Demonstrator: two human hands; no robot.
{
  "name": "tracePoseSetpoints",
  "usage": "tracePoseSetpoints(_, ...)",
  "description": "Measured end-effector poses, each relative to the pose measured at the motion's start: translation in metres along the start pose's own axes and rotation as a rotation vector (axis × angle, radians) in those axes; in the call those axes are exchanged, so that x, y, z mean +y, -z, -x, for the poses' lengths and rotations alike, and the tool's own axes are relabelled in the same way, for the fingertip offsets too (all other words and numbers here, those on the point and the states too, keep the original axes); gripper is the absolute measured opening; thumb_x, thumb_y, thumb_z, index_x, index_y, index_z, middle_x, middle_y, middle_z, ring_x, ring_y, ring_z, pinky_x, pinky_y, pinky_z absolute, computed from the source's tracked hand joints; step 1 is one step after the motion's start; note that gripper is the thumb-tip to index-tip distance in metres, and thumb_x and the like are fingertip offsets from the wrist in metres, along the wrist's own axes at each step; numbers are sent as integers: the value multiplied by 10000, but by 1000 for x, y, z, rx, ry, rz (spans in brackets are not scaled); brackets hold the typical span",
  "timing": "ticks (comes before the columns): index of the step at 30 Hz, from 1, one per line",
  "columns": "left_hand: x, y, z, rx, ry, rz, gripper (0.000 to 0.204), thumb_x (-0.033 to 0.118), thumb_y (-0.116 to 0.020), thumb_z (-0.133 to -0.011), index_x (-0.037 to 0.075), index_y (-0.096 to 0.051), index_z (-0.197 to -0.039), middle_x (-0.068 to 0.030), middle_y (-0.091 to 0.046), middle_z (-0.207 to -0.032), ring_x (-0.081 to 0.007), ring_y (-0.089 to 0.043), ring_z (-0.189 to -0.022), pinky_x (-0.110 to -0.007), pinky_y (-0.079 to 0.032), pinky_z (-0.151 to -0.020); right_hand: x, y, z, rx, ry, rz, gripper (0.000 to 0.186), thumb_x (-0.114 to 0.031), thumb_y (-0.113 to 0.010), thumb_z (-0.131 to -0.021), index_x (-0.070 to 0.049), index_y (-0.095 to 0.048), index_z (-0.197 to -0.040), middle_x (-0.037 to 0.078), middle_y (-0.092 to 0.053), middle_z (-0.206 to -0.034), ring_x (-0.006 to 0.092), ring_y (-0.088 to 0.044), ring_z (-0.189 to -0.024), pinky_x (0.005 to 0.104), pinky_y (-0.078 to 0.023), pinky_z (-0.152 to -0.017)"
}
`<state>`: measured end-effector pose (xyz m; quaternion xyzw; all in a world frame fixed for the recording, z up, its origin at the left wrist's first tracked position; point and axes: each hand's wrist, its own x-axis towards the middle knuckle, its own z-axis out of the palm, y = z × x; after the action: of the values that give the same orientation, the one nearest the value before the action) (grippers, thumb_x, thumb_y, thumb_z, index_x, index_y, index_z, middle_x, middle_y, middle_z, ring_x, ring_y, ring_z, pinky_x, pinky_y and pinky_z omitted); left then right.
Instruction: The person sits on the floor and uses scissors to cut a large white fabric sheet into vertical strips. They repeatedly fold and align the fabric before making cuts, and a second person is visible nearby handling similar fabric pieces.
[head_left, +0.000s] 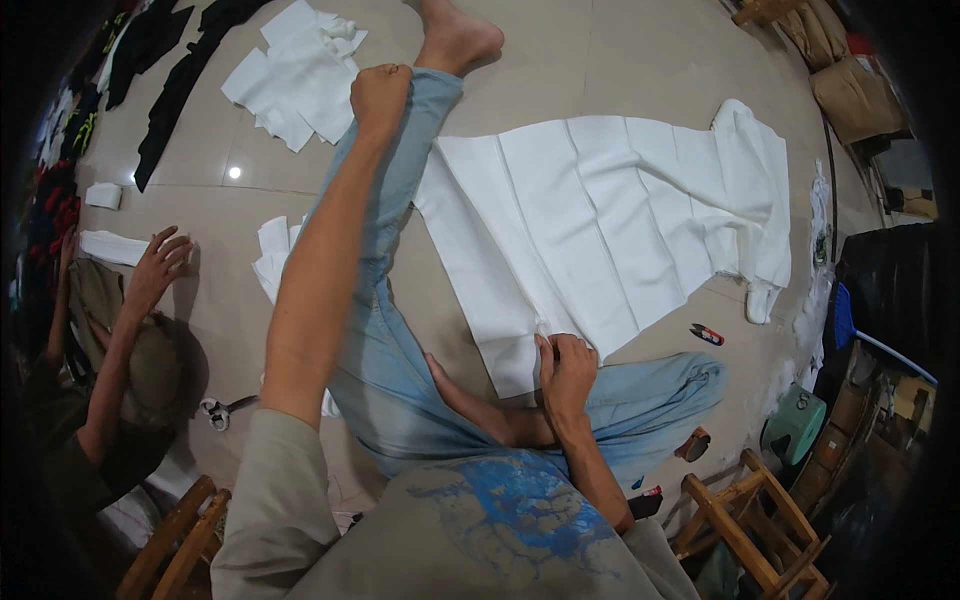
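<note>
A long white ribbed or seamed cloth [600, 220] lies spread on the floor to the right of my outstretched left leg, its far right end bunched up. At its near edge my right hand [568, 375] is closed, with the cloth gathered between thumb and fingers. My left arm reaches forward along the leg. Near the ankle my left hand [381, 98] is closed in a fist on the lower end of the light blue jeans leg [432, 105]. My right leg is folded under the near side of the cloth, its bare foot partly showing.
Folded white cloth pieces [298, 75] lie at the far left, beside black garments [160, 80]. Another person [150, 360] works at the left. A small red-and-black tool [707, 334], sunglasses [693, 445], a wooden stool [750, 520] and a green stool [793, 424] are at the right.
</note>
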<state>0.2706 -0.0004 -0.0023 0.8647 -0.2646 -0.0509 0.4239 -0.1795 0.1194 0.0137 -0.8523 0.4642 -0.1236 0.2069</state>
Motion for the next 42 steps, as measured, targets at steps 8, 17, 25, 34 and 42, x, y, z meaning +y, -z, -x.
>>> tracePoseSetpoints(8, 0, -8, -42, 72, -136, -244, 289, 308, -592, -792, 86, -774, -820, -186, -717, -842, -395, -689, -824, -468, -545, -782, 10, 26, 31, -195, 16, -24, 158, -153, -677, -891, -18, -595, -879, 142, -629, -828, 335, -577, -792, 440, -407, -745)
tracePoseSetpoints(17, 8, -3, -17, -133, -1, -85, 339, 383, -615, -818, 78, -762, -813, -216, -690, -804, -408, -675, -792, -484, -526, -736, -74, -8, -104, 38, 91, -232, 625, -322, -728, -867, 60, -490, -1301, 254, -538, -1288, 411, -490, -1215, 484, -365, -1025)
tracePoseSetpoints(25, 10, -15, -14, 99, -17, -106, 295, 320, -619, -817, 60, -746, -758, -207, -675, -726, -383, -671, -700, -468, -522, -701, -115, -85, -222, 89, 224, -90, 254, -226, -629, -933, -30, -647, -772, 138, -650, -744, 316, -633, -713, 427, -486, -625)
tracePoseSetpoints(34, 20, -11, -4, -64, 4, 365, 291, 261, -653, -857, 27, -704, -691, -137, -673, -656, -260, -676, -639, -374, -534, -620, -100, -60, -157, 26, 85, -320, 142, -129, -648, -924, 13, -648, -917, 175, -636, -798, 321, -617, -717, 403, -485, -651)
tracePoseSetpoints(42, 47, 60, 24, -837, -146, 454, 356, 344, -678, -879, 41, -687, -692, -80, -633, -621, -173, -627, -591, -337, -428, -527, -76, -54, -153, -39, 18, -444, 227, -164, -719, -888, 23, -637, -985, 152, -617, -798, 267, -576, -666, 373, -477, -635)
